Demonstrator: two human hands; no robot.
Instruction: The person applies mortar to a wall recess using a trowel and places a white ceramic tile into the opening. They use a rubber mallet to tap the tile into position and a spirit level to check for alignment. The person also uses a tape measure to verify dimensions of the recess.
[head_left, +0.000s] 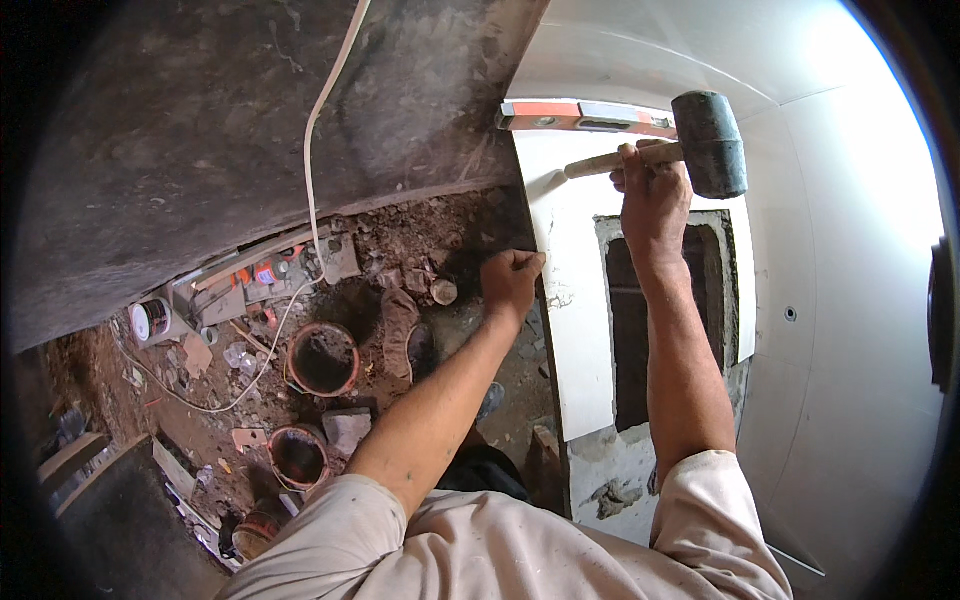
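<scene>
My right hand (655,195) is wrapped round the wooden handle of a rubber mallet (712,145). The mallet's dark head points to the right, held over a white tile slab (580,380). At the slab's left edge my left hand (510,285) is closed, thumb and forefinger pinched on that edge. Along the slab's far end lies an orange and grey spirit level (590,117), partly hidden behind the mallet head. A rectangular cutout (628,330) with rough, mortar-smeared edges opens in the slab under my right forearm.
White wall panels (800,250) rise at the right, a dark wall (230,130) at the left. Below on the rubble floor stand buckets (323,358) (299,457), a white tub (150,320) and scattered tools. A white cable (309,160) hangs down to the rubble.
</scene>
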